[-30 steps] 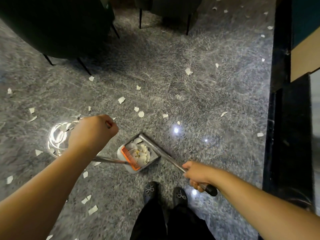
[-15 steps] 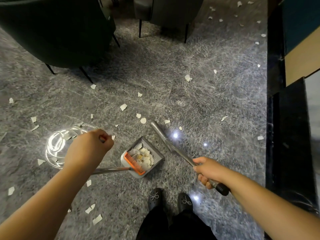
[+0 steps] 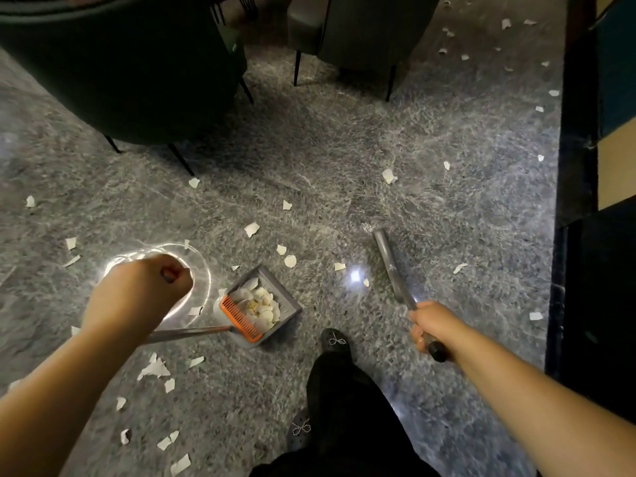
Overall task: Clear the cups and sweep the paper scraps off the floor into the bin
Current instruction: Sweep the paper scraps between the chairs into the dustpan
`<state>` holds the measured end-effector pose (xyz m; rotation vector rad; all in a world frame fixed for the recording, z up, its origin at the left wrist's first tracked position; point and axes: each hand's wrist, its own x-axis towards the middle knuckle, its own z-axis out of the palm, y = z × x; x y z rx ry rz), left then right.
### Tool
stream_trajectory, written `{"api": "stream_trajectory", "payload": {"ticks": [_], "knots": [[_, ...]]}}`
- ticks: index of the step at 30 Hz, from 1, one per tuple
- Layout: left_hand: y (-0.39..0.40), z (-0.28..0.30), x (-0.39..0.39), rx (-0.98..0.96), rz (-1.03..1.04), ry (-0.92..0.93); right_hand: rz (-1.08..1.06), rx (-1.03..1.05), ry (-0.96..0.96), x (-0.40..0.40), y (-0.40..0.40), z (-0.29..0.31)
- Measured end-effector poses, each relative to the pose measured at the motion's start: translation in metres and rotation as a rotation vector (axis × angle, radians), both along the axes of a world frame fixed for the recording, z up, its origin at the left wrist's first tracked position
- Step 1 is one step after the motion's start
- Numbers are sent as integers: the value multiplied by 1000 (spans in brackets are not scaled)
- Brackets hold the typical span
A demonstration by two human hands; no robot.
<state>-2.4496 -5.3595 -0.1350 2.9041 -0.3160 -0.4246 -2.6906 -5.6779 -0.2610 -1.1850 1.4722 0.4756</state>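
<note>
Head view: left hand (image 3: 137, 297) is fisted round the top of a thin metal handle (image 3: 187, 333) that runs down to a grey plastic dustpan (image 3: 290, 304). The dustpan is squarish, sits on the floor (image 3: 344, 160) near mid-frame, and carries an orange toothed comb (image 3: 239, 317) along its near rim. It is heaped with white, curled paper scraps (image 3: 261, 304).

Right hand (image 3: 432, 325) grips a shiny metal tube, the broom pole (image 3: 392, 266), just above its black rubber end cap. The pole slants up-left; its far tip is cut off and blurred, and the brush head is not visible.

The floor is glossy grey veined stone with bright light glare. Loose scraps (image 3: 252, 228) lie torn and irregular all around the dustpan, more toward the left edge and the far right corner.

Black shoes (image 3: 335, 340) with sparkly bows stand just behind the dustpan. A dark round upholstered chair (image 3: 120, 63) on thin black legs stands far left, and a grey chair (image 3: 361, 29) far centre. A black glossy skirting (image 3: 571, 166) runs along the right edge.
</note>
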Motion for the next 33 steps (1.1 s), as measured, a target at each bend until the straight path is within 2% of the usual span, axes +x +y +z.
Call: {"api": "stream_trajectory", "payload": {"ticks": [7, 10, 15, 21, 26, 33], "knots": [[-14, -6, 32, 31, 37, -10, 298, -18, 6, 65, 2, -5], [-15, -5, 38, 50, 45, -9, 225, 70, 40, 95, 2, -13], [-9, -6, 40, 66, 99, -8, 313, 104, 23, 148, 3, -18], [4, -9, 35, 54, 216, -16, 307, 251, -28, 206, 21, -15], [14, -12, 34, 36, 301, -10, 342, 287, -42, 236, 39, -12], [31, -7, 35, -21, 447, 4, 329, 246, -115, 259, 16, -4]]}}
